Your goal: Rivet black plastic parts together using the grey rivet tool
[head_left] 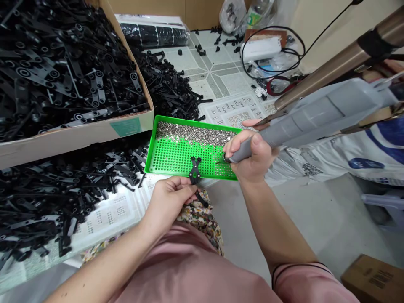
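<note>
The black plastic linkage with crossed arms (195,170) lies over the near rim of the shallow green perforated tray (164,158), its tail hanging toward the patterned cloth (202,227) on the lap. The left hand (172,193) has thumb and fingers pinched together on it, and since that hold is only at the middle, the jointed arms could swing or twist if pushed from above. The right hand (252,158) is wrapped around the lower end of a long grey handheld tool (306,111), its tip above the tray's right part, where small silvery screws (192,134) appear to sit in the holes; whether the tip touches one is too small to tell. A slanted or hurried approach could tip a screw or miss its head. More loose screws are banked along the far side, so a knock to the rim—from either wrist or the linkage—might scatter them. Beyond, the open cardboard box (75,141) heaped with black parts stands close by the tray's left end, and a loose pile of black pieces (172,86) lies behind; anything sliding off could drop among the screws.
</note>
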Demonstrator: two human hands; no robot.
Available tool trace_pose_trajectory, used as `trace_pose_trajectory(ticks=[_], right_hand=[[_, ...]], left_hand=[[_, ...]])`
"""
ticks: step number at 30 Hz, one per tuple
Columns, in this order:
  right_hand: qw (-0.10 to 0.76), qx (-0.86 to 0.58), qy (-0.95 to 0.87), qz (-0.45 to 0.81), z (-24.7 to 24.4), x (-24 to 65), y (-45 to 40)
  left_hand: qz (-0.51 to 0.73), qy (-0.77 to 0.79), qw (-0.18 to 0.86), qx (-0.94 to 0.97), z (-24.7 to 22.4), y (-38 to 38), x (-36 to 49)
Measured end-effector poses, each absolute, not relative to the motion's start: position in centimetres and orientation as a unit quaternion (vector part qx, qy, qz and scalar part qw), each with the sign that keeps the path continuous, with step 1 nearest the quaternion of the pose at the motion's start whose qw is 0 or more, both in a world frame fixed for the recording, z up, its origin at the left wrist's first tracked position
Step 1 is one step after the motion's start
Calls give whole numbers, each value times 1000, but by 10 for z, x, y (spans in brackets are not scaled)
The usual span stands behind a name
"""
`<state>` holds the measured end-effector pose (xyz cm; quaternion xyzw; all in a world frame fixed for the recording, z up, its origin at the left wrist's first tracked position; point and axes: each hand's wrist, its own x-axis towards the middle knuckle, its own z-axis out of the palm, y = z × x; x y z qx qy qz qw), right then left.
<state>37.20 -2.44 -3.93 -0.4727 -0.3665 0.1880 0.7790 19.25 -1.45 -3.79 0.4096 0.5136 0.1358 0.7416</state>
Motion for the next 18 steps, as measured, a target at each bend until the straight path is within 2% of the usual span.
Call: trace_pose_trajectory(ticks=[7, 11, 15, 18], right_hand=[[784, -462, -375, 177, -43, 370, -26], [786, -501, -339, 127, -41, 363, -27], [802, -488, -329, 106, -28, 361, -28], [817, -455, -327, 138, -12, 356, -31]], left_hand=[[136, 509, 748, 403, -40, -15, 192], [141, 510, 757, 383, -42, -16, 192], [144, 510, 760, 376, -41, -17, 193], [142, 515, 756, 378, -40, -17, 194]])
